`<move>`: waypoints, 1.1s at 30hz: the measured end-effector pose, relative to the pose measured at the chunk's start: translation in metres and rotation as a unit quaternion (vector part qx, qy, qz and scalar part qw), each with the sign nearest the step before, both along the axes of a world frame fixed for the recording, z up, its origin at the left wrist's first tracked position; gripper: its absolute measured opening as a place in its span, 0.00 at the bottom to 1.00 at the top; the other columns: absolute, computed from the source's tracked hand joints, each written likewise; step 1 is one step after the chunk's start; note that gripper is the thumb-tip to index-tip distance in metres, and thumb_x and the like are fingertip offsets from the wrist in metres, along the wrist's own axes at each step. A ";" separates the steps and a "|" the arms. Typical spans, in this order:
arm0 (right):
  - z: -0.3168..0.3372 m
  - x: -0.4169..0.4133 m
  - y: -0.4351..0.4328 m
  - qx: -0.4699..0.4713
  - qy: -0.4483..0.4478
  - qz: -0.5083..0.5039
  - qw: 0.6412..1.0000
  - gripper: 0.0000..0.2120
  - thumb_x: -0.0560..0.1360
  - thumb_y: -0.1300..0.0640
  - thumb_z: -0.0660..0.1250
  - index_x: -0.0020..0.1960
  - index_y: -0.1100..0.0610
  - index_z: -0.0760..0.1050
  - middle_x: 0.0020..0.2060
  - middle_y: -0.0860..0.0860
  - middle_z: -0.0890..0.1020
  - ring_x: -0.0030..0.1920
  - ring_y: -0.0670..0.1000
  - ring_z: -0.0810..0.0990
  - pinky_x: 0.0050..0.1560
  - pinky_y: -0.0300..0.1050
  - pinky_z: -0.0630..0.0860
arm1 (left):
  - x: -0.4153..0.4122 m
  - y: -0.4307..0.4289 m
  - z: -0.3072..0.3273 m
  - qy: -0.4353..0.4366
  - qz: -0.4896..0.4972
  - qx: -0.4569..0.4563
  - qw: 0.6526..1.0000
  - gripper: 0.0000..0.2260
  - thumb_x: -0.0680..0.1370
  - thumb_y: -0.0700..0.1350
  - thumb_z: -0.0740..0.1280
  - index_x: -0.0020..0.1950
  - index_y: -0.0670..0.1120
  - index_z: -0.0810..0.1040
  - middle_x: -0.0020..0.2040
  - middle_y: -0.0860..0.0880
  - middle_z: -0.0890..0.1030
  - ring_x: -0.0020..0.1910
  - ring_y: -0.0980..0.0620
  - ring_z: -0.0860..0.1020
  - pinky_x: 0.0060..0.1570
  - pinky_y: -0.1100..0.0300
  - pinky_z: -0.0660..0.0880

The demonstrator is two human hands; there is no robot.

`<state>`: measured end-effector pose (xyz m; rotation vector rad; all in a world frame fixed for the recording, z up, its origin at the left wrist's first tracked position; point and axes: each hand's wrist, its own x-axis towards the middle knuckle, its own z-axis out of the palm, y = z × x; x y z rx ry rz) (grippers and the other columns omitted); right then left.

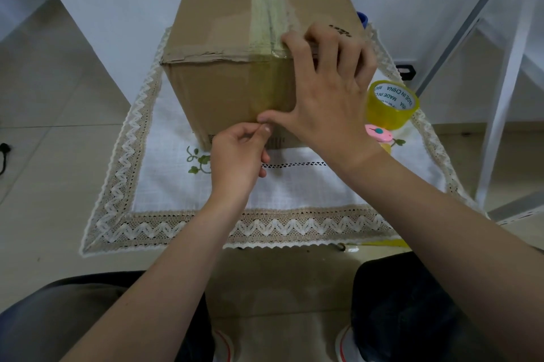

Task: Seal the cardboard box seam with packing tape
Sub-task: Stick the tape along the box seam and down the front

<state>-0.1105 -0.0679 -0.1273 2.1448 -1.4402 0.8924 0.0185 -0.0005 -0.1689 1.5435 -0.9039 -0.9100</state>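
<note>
Tablecloth [294,193]: white w/ lace border, centre frame.
Left hand [240,155]: at 6 o'clock of box face, thumb & forefinger pinched narrow on tape end.
Cardboard box [223,90]: on cloth, running to 12 o'clock.
Tape strip [269,20]: yellowish, along top seam & down near face.
Right hand [326,81]: spread wide, flat over box corner, thumb on tape.
Tape roll [393,105]: 3 o'clock of box.
Pink cutter [378,133]: just beside roll, at its 7 o'clock.
</note>
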 end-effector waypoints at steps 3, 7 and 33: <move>0.000 -0.001 0.001 0.002 0.005 0.001 1.000 0.49 0.59 0.22 0.71 0.71 0.50 0.70 0.67 0.55 0.74 0.65 0.57 0.64 0.69 0.62 0.64 | 0.000 0.000 0.000 -0.001 0.001 -0.001 1.000 0.09 0.82 0.46 0.70 0.43 0.52 0.83 0.22 0.53 0.76 0.18 0.56 0.71 0.21 0.66 0.68; 0.014 0.003 0.000 0.002 -0.061 0.012 0.998 0.37 0.68 0.21 0.64 0.64 0.48 0.75 0.62 0.52 0.76 0.61 0.59 0.73 0.63 0.58 0.65 | -0.001 0.001 0.002 0.006 0.000 -0.001 1.000 0.07 0.82 0.49 0.71 0.45 0.51 0.84 0.22 0.54 0.76 0.18 0.56 0.71 0.22 0.66 0.69; -0.012 -0.002 -0.001 -0.039 -0.024 0.015 0.999 0.47 0.64 0.25 0.71 0.74 0.53 0.71 0.68 0.59 0.75 0.68 0.58 0.63 0.76 0.69 0.60 | 0.001 0.002 0.003 0.036 -0.009 0.012 0.999 0.04 0.83 0.46 0.69 0.52 0.49 0.84 0.21 0.55 0.75 0.18 0.58 0.71 0.21 0.67 0.69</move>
